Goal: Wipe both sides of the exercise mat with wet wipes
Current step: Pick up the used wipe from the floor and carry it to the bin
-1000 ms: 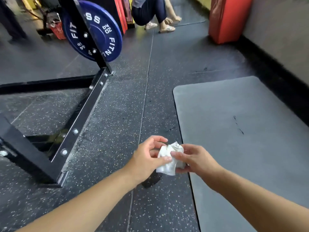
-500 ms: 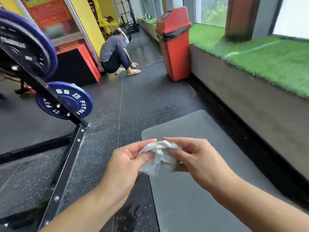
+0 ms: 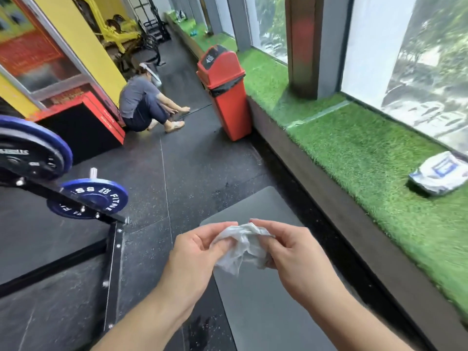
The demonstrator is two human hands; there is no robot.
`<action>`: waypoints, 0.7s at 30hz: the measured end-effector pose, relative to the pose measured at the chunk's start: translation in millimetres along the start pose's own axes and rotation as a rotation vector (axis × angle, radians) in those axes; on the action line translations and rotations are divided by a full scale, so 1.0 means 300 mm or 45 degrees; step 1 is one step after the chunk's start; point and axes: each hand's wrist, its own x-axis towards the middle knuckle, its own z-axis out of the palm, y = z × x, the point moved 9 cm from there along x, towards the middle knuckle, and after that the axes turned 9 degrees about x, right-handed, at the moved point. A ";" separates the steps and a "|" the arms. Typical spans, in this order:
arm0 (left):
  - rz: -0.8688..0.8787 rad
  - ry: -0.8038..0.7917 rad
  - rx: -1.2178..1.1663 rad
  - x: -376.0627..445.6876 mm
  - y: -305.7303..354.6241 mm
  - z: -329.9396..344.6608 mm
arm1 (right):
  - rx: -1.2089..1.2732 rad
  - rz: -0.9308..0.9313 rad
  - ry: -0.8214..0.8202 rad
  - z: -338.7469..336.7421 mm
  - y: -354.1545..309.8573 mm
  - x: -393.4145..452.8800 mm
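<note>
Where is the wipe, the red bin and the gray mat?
wet wipe [image 3: 240, 245], head view, on its crumpled middle between the hands.
red bin [image 3: 225, 97], head view, on its front wall.
exercise mat [image 3: 258, 307], head view, on its bare gray surface below the hands.

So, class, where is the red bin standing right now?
In the head view the red swing-lid bin stands upper centre on the black floor, against the low ledge of artificial grass, beyond the grey exercise mat.

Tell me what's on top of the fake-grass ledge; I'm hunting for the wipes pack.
A white-and-blue soft pack lies on the grass ledge by the window, likely the wipes. Its label is too blurred to read, and anything underneath it is covered.
</note>
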 end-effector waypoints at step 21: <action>0.113 -0.114 0.068 0.963 0.641 -1.018 | 0.216 -0.038 0.081 0.646 -0.923 0.961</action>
